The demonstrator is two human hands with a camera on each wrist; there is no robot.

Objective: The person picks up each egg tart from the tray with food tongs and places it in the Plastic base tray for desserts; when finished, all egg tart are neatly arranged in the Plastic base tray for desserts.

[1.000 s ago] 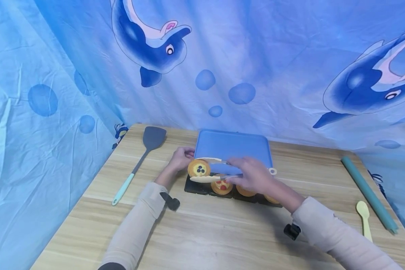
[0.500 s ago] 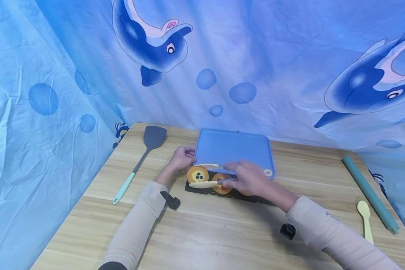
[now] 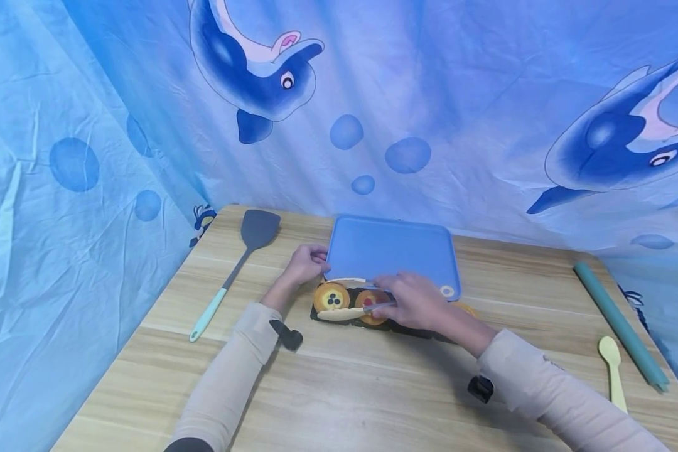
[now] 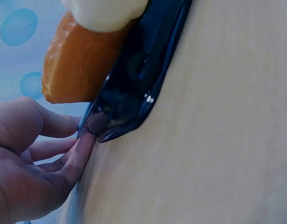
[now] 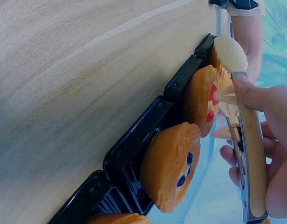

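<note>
My left hand [image 3: 305, 263] is at the left end of the black pastry tray [image 4: 134, 84], its thumb and fingertips pinching the corner. In my right hand [image 3: 412, 300] is a pair of tongs [image 5: 253, 158] with cream-coloured tips. Those tips lie on either side of a blueberry tart [image 3: 331, 297], which sits in the leftmost part of the black tray. To its right is a red-fruit tart [image 5: 201, 93], partly covered by the tongs in the head view. Another blueberry tart [image 5: 171, 163] follows along the row, mostly behind my right hand in the head view.
A blue tray [image 3: 392, 248] lies just behind the black one. On the left is a grey spatula [image 3: 260, 229] with a mint handle. At the right lie a rolled green mat [image 3: 618, 323] and a pale yellow spoon [image 3: 611, 358]. A blue curtain [image 3: 373, 94] borders the table.
The tongs have come down with the blueberry tart, which now rests lower, in the black tray's left end. The tongs' tips have spread slightly around it. My left hand has stayed in place.
</note>
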